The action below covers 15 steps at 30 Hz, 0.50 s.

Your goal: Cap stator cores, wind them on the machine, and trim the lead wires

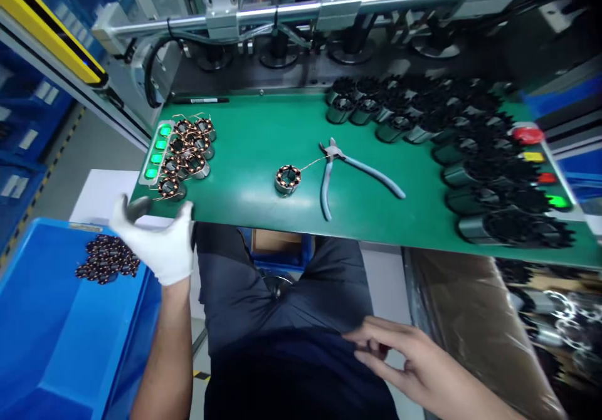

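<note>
My left hand [157,241], in a white glove with grey fingertips, is open at the front left edge of the green bench top [244,157]. Its thumb and fingers are spread just below the nearest of several copper-wound motor stators [172,188], with nothing in the grasp. My right hand [407,357], bare, hovers over my right thigh with fingers loosely bent and thumb apart; I see nothing held. A single wound stator [288,180] stands mid-bench, its loose wire reaching toward the jaws of blue-handled cutting pliers [328,185], which lie with handles spread.
Black toothed stator cores [470,150] crowd the bench's right side beside a button panel [533,157]. Green-lit buttons [157,157] line the left edge; a black pen [200,100] lies behind. A blue bin [47,320] holds wound parts [108,260]. Machine rails [301,9] cross the back.
</note>
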{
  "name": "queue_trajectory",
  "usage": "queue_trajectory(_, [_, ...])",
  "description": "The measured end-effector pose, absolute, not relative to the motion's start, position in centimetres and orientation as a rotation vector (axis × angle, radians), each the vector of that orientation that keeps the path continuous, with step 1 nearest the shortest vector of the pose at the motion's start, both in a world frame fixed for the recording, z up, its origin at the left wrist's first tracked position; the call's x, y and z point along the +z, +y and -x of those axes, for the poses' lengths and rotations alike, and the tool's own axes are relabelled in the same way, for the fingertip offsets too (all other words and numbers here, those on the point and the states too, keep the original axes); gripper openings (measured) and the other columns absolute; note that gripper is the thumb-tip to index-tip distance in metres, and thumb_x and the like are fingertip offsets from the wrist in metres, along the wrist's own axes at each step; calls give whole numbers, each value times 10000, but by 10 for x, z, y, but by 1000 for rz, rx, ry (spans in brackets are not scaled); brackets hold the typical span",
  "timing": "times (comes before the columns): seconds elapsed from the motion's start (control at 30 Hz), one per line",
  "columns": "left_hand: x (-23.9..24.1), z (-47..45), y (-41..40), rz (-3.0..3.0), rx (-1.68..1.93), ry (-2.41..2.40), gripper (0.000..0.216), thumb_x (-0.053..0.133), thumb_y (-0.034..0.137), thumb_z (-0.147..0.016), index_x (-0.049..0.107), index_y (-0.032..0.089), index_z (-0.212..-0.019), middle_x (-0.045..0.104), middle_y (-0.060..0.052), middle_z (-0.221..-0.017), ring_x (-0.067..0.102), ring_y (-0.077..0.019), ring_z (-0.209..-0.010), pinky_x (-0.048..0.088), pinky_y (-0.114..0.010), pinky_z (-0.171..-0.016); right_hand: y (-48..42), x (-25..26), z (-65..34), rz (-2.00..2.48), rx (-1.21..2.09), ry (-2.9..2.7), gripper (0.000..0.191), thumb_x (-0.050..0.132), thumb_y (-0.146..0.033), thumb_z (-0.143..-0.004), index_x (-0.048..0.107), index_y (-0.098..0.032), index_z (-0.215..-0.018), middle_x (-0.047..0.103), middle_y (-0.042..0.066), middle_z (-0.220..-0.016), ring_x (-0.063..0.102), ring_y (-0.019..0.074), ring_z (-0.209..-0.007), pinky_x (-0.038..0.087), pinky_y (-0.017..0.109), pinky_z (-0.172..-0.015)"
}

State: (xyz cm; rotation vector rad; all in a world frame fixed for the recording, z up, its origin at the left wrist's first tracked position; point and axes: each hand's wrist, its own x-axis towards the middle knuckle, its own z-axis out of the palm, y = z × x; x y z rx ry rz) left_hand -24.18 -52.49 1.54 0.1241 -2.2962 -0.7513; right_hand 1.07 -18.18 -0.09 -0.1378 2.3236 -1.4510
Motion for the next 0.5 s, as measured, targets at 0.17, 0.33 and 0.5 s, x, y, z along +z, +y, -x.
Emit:
queue_trajectory(0.17, [34, 275, -537, -230, -734, -2500, 989, 988, 549, -795, 611, 191, -1637, 833, -180, -1439, 749, -436, -1475, 562, -668, -1309, -204, 3, 8, 202, -1430, 2309, 206, 694, -384, -1125, 874, -285, -1122, 834, 60, -935, 841, 236, -793, 674, 311, -657])
queue_trajectory(0.33, [67, 213, -506, -69, -888, -2701, 917, 946, 537, -894, 586, 266, -1692, 892, -54, -1325, 839, -386, -1345, 648, -599, -1230, -227, 36, 38, -26, -1678, 2464, 191, 772, -401, -1112, 874, -240, -1118, 804, 39, -846, 786, 179, -743, 655, 269, -707])
queue_trajectory(0.5, [76, 130, -474, 639, -881, -2672, 904, 995, 467, -919, 561, 367, -1706, 904, -34, -1246, 889, -317, -1187, 745, -430, -1000, -249, 61, 66, -210, -2363, 1905, 685, 870, -541, -1053, 637, -252, -1629, 850, 101, -1216, 850, 200, -1016, 724, 306, -905])
